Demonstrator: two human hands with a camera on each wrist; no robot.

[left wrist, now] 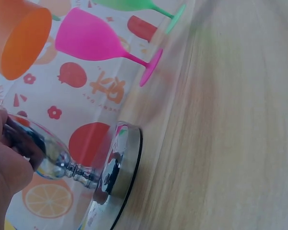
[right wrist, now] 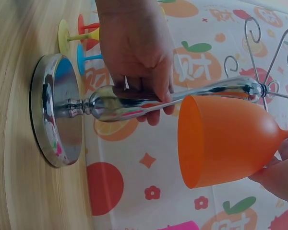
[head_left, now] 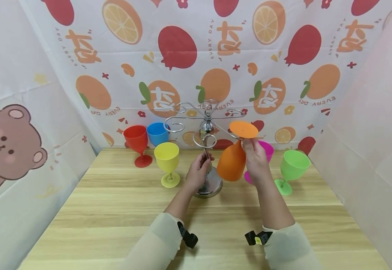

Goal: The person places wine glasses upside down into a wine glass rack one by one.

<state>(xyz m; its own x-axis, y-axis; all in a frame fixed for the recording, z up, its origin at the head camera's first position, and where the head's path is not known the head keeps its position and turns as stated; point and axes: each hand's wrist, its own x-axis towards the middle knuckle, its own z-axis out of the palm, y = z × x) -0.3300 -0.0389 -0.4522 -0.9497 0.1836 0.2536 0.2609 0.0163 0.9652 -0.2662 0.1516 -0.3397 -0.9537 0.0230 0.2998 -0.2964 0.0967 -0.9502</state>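
Observation:
A chrome goblet stand [head_left: 212, 183] with curled wire arms stands upright on the table. My left hand [head_left: 197, 171] grips its post [right wrist: 117, 103], fingers wrapped round the shaft above the base. An orange plastic goblet [head_left: 232, 163] hangs upside down in my right hand [head_left: 257, 159], which pinches it near the stem, just under the foot. The goblet's stem is close by the end of the right-hand wire arm; whether the wire touches it I cannot tell. In the right wrist view, the goblet's mouth points toward the table and my right fingers [right wrist: 278, 175] show at its bowl.
Red [head_left: 136, 138], blue [head_left: 157, 134] and yellow goblets [head_left: 167, 157] stand upright left of the stand. On the right are a pink goblet [left wrist: 91, 38], partly behind my right hand in the head view, and a green goblet [head_left: 294, 165]. A fruit-print cloth [head_left: 189, 82] hangs behind the table.

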